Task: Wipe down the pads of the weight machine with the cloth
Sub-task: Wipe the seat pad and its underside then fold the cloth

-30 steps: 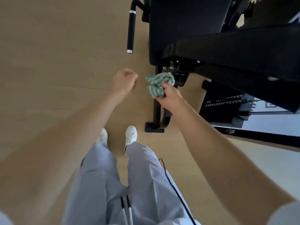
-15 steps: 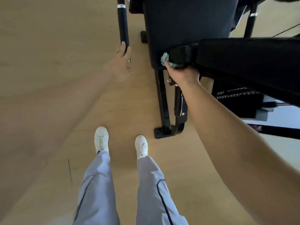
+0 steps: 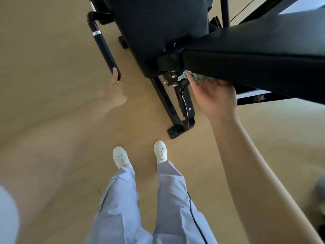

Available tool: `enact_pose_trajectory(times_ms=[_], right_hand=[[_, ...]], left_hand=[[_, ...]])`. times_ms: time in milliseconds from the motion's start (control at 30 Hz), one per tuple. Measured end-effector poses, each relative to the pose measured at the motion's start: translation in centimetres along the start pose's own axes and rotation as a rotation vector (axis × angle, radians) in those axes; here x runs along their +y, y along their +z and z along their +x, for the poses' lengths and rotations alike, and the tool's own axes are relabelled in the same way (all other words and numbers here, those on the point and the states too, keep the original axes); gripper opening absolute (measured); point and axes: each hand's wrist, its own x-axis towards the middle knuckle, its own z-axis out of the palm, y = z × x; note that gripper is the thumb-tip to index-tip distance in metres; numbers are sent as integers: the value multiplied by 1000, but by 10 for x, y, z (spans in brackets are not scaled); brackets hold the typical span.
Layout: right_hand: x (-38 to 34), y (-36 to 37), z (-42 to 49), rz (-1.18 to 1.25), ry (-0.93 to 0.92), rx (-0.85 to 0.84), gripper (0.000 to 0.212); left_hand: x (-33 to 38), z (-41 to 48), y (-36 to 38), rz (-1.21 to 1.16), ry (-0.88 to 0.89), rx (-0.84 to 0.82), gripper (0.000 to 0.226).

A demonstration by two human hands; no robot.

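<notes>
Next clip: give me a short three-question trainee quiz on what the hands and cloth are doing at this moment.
1. True or false: the cloth lies on the floor.
2. Which hand presses the cloth against the pad? A) left B) right
3. Fill in: the left hand touches the end of the black ____.

Key: 1 false, the cloth is up against the pad's lower edge; 2 B, the right hand; 3 handle.
</notes>
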Motion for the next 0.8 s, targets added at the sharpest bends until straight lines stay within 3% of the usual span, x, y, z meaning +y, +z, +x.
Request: enact_pose_trajectory(times_ms=[100, 233, 300, 367, 467, 533, 600, 667, 733, 800], right_hand=[[-3, -8, -27, 475, 121, 72, 37], [2, -23, -61, 509, 94, 84, 31], [6, -26, -80, 498, 127, 106, 31], [16, -22, -91, 304, 176, 94, 28], [27, -1, -87, -165, 192, 51, 29], [26, 18, -79, -468, 97, -36, 27], [24, 30, -69, -740, -24, -103, 14], [22, 34, -59, -831, -90, -82, 12], [24, 35, -52, -775, -85, 17, 13], [22, 33, -47, -611, 5, 175, 29]], left_hand=[[10, -8, -29, -38, 4, -123, 91], [35, -40, -71, -40, -86, -211, 64], [51, -56, -84, -169, -95, -192, 51], [69, -76, -93, -409, -98, -223, 42], [104, -109, -105, -828, -16, -473, 46], [121, -131, -112, -1008, 72, -688, 47], [133, -148, -119, -1079, 129, -792, 46], [143, -152, -127, -1171, 75, -680, 38], [147, -149, -133, -1152, -27, -355, 23], [153, -141, -145, -1086, -111, -43, 8]])
